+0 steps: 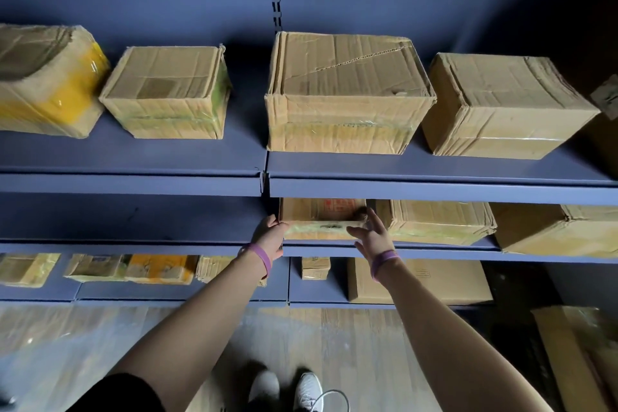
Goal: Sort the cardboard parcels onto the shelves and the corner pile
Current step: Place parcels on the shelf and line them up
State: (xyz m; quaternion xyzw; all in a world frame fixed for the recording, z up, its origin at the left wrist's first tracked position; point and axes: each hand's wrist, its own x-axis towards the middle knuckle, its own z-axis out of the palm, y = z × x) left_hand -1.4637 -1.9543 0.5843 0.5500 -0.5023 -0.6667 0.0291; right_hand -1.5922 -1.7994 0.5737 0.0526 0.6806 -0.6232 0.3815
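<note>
Three tiers of blue metal shelving (pixel 133 184) are filling the view, seen from above, with a pale wooden floor (pixel 351 344) showing below.

Four cardboard boxes are sitting in a row on the top tier. The widest box (pixel 347 90) is in the middle, with a crumpled box (pixel 501 104) to its right. A squarer box (pixel 167 90) is sitting to its left, and a yellow-taped box (pixel 43 80) is at the far left.

On the bottom tier a flat brown carton (pixel 434 281) is lying beside a tiny box (pixel 315 267). Some taped packets (pixel 130 267) are lying well apart at the left.

On the middle tier the parcel (pixel 317 217) is resting near the front edge, just right of the seam between the two bays. A neighbouring box (pixel 438 221) is sitting just beside its right end.

Both bare arms are stretching out to the parcel. The left hand (pixel 269 237) is pressing against its left front corner, fingers lying straight along the side. The right hand (pixel 371 234) is touching the right end of its front face, fingers spread wide.

A purple left wristband (pixel 262 256) and a purple right wristband (pixel 383 261) are circling the wrists. White shoes (pixel 307 388) are showing on the floor at the bottom.
</note>
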